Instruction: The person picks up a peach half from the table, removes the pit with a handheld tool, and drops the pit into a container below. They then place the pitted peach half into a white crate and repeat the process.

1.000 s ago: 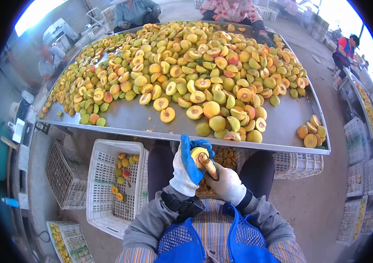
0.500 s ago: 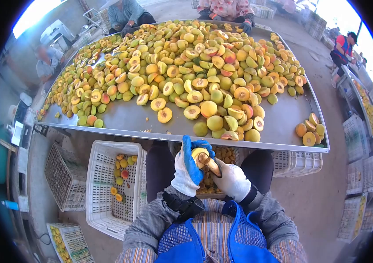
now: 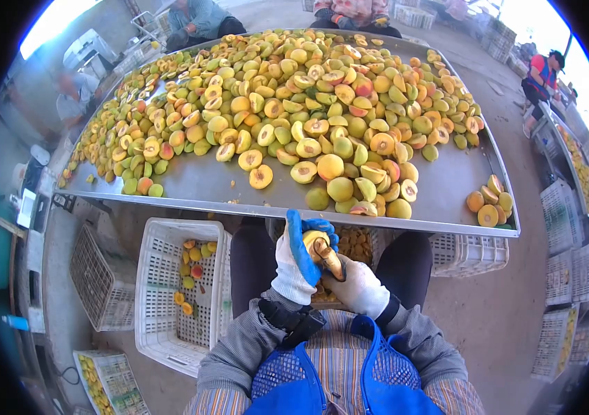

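My left hand [image 3: 297, 259], in a white glove with a blue coated palm, is closed around a yellow peach half [image 3: 313, 238] just in front of the table edge. The cut side of the fruit faces my right hand [image 3: 362, 287], which wears a pale glove. That hand grips a wooden-handled tool [image 3: 331, 261] whose end meets the cut face of the peach. The tip is hidden at the fruit, so its shape cannot be made out. Beyond my hands, a large heap of halved and whole peaches [image 3: 308, 149] covers much of the metal table [image 3: 267, 201].
A white plastic crate [image 3: 143, 304] with some peaches stands left of my legs. Another crate [image 3: 471, 257] sits under the table's right side. Between my knees lies a container of brownish pieces [image 3: 356, 243]. Co-workers [image 3: 204, 19] sit across the table. A small peach pile [image 3: 489, 205] lies at the right corner.
My right hand has shifted slightly left and down, with the tool tilted more steeply against the peach. Across the table, the co-workers' hands have drawn back from the heap.
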`<state>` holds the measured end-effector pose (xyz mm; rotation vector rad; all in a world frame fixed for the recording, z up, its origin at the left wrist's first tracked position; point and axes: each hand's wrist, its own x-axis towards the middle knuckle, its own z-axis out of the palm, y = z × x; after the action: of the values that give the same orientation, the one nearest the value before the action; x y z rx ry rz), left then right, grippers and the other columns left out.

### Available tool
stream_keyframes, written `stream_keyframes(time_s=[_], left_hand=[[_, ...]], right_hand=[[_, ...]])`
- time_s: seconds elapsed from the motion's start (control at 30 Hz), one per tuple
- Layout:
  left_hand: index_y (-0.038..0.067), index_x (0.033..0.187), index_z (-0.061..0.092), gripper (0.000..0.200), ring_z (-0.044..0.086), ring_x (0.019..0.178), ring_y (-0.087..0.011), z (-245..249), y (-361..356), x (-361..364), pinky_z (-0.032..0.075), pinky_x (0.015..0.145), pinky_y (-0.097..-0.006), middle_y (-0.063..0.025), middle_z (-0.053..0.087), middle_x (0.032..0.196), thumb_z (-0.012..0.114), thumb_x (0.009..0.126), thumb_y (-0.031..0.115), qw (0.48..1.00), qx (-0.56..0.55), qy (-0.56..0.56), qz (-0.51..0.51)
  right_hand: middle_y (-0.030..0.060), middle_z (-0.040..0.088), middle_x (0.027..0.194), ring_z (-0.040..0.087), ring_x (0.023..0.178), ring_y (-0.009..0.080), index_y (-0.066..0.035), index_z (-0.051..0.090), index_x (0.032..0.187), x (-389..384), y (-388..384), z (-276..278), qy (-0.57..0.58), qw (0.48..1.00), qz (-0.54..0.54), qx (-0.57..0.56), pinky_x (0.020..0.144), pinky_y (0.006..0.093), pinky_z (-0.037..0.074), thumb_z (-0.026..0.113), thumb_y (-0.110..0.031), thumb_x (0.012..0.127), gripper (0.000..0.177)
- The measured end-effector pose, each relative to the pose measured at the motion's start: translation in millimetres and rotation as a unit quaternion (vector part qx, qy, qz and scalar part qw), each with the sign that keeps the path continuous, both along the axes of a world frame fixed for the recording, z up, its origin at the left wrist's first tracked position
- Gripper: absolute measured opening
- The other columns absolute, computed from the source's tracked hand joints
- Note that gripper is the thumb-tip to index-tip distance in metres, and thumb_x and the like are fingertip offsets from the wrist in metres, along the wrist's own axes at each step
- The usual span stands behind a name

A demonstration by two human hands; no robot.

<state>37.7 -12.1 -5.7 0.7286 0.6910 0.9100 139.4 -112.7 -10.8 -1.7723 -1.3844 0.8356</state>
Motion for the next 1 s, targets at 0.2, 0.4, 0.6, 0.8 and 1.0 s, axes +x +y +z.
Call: stream_keyframes(time_s=[0.2, 0.4, 0.6, 0.8, 1.0], left_hand=[[-0.004, 0.084, 0.066, 0.058, 0.066, 0.066, -0.0226, 20, -5, 1, 0.056, 0.062, -0.0325, -0.0136, 0.066, 0.077, 0.05, 0.098, 0.05, 0.999, 0.031, 0.025, 0.017], [-0.003, 0.082, 0.066, 0.054, 0.065, 0.063, -0.0222, 27, 3, -3, 0.056, 0.062, -0.0318, -0.0136, 0.066, 0.074, 0.048, 0.1, 0.045, 0.998, 0.04, 0.046, -0.027], [-0.005, 0.075, 0.064, 0.06, 0.063, 0.06, -0.0259, 22, 11, -1, 0.053, 0.061, -0.0342, -0.0184, 0.064, 0.07, 0.039, 0.103, 0.043, 0.985, 0.119, 0.078, -0.102], [0.004, 0.062, 0.054, 0.061, 0.055, 0.052, -0.0305, 19, 2, -8, 0.049, 0.056, -0.0392, -0.0174, 0.057, 0.06, 0.029, 0.103, 0.041, 0.92, 0.042, -0.246, -0.301], [0.004, 0.089, 0.064, 0.043, 0.066, 0.065, -0.0277, -10, 59, -92, 0.053, 0.065, -0.0318, -0.0143, 0.068, 0.076, 0.05, 0.098, 0.043, 0.948, 0.215, 0.219, 0.082]], right_hand=[[0.0252, 0.067, 0.086, 0.065, 0.084, 0.0404, -0.004, 0.059, 0.115, 3, -1, 10, 0.053, 0.997, 0.02, -0.058, 0.075, 0.0459, 0.052, 0.062, -0.02, 0.085, 0.035], [0.0201, 0.068, 0.083, 0.067, 0.078, 0.0369, -0.003, 0.06, 0.112, -4, -4, 16, 0.022, 0.996, 0.01, -0.09, 0.071, 0.042, 0.052, 0.062, -0.02, 0.086, 0.032], [0.0078, 0.067, 0.073, 0.065, 0.066, 0.0223, -0.002, 0.065, 0.102, 4, 3, 16, -0.098, 0.989, 0.03, -0.109, 0.064, 0.0348, 0.053, 0.067, -0.024, 0.086, 0.027], [-0.0012, 0.064, 0.103, 0.054, 0.098, 0.0097, -0.004, 0.063, 0.112, -6, -5, 3, 0.309, 0.931, 0.19, 0.029, 0.089, 0.0265, 0.044, 0.072, -0.009, 0.084, 0.029], [0.0046, 0.067, 0.082, 0.061, 0.076, 0.0107, -0.002, 0.066, 0.11, 25, 3, -20, 0.263, 0.931, 0.137, -0.213, 0.071, 0.0272, 0.049, 0.071, -0.029, 0.085, 0.037]])
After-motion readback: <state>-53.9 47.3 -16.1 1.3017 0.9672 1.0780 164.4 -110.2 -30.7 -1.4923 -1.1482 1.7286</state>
